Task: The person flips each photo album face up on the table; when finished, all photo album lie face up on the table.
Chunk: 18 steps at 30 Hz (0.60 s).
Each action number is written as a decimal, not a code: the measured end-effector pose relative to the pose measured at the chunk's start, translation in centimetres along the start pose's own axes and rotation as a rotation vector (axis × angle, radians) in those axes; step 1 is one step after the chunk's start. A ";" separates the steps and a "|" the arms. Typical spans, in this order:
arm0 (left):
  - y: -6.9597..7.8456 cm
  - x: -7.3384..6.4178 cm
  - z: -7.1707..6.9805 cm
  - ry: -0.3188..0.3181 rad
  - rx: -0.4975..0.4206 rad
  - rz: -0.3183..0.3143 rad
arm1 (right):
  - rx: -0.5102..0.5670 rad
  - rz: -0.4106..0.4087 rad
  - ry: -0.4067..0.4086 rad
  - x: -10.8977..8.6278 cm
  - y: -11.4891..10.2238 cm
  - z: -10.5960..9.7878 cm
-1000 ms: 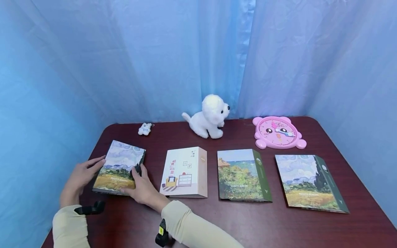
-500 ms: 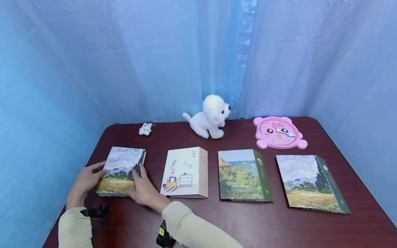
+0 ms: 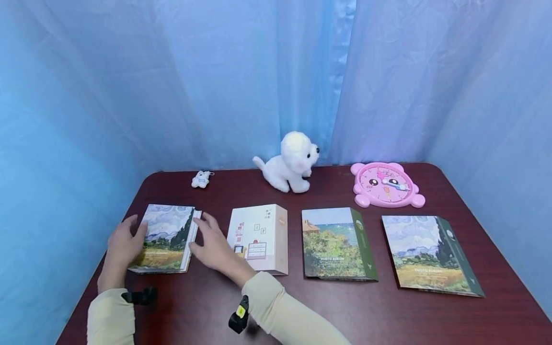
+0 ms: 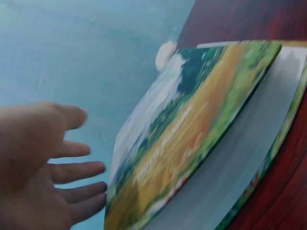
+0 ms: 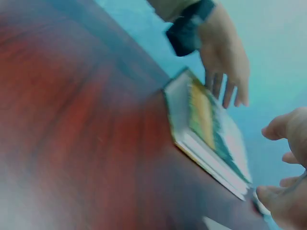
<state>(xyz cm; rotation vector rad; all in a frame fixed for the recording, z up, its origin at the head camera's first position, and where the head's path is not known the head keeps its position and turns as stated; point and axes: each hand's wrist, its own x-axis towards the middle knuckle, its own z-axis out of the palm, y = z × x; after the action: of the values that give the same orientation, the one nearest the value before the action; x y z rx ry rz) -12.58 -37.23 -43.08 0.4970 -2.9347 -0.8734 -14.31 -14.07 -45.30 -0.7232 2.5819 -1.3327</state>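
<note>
A photo album (image 3: 166, 239) with a painted landscape cover lies on the left of the table, its white page edges showing on the right side. My left hand (image 3: 125, 244) is at its left edge; in the left wrist view the fingers (image 4: 79, 175) are straight and spread, their tips close to the spine. Whether they touch it cannot be told. My right hand (image 3: 215, 244) is just right of the page edges, and the right wrist view shows its fingers (image 5: 274, 129) parted and apart from the album.
To the right stand an album cover with a room drawing (image 3: 258, 235), a seaside-painting album cover (image 3: 329, 244) and a second landscape one (image 3: 427, 254). Behind them are a small white bear keychain (image 3: 201, 179), a white plush dog (image 3: 293, 165) and a pink clock (image 3: 385, 185).
The right hand has let go of the album's right edge and moved right. Earlier tilted, the album now lies flatter and squarer, with its page edges showing. The left hand has shifted slightly right.
</note>
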 end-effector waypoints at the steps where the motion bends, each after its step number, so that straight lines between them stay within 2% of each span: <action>1: 0.3 0.0 0.2 0.037 -0.010 0.022 | 0.009 0.000 0.019 0.0 0.2 -0.6; 5: 1.7 -0.1 1.2 0.155 -0.056 0.107 | 0.055 0.007 0.078 -0.3 1.3 -3.1; 8: 2.9 -0.2 2.1 0.185 -0.071 0.146 | 0.090 0.020 0.119 -0.5 2.4 -4.7; 11: 4.0 -0.3 3.2 0.148 -0.068 0.167 | 0.094 0.033 0.168 -0.7 3.7 -6.3; 18: 6.2 -0.6 5.5 -0.004 -0.111 0.246 | 0.000 0.096 0.237 -1.9 6.7 -9.3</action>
<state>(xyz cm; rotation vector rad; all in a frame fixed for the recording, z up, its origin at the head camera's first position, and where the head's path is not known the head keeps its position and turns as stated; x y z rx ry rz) -14.54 -29.21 -44.36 0.1250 -2.8475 -0.9955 -18.17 -3.10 -45.25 -0.4593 2.7561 -1.4681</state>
